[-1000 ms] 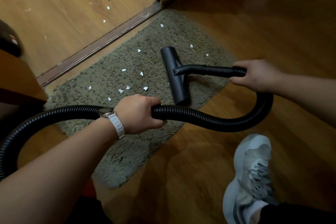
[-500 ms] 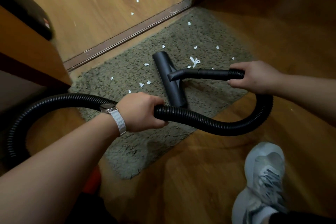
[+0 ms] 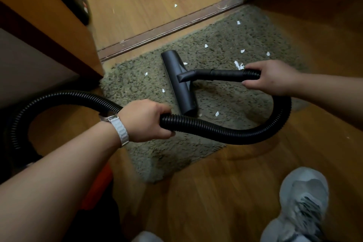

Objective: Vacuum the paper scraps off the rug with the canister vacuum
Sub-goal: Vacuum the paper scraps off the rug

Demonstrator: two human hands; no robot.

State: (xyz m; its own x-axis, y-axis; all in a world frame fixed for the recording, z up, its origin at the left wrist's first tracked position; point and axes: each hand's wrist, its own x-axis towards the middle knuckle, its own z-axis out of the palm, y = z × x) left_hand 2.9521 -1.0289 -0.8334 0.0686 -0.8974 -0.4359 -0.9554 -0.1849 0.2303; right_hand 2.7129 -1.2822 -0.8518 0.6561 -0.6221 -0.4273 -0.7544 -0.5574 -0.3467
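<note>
The floor nozzle (image 3: pixel 179 82) lies flat on the shaggy grey-green rug (image 3: pixel 216 92), near its middle. The right hand (image 3: pixel 273 77) is wrapped closed around the ribbed cuff where the corrugated hose (image 3: pixel 225 131) meets the rigid tube; that joint is hidden under its fingers. The left hand (image 3: pixel 146 121), with a white-strapped wristwatch (image 3: pixel 119 127), is clenched closed around the hose just on the near side of the nozzle, covering a short stretch of it. The hose loops away left of the nozzle into dark shadow, where the canister cannot be made out. White paper scraps (image 3: pixel 238 65) dot the rug on both sides of the nozzle; one sits partly behind the right hand. A grey sneaker (image 3: pixel 300 202), blurred, is cut off at the bottom edge.
</note>
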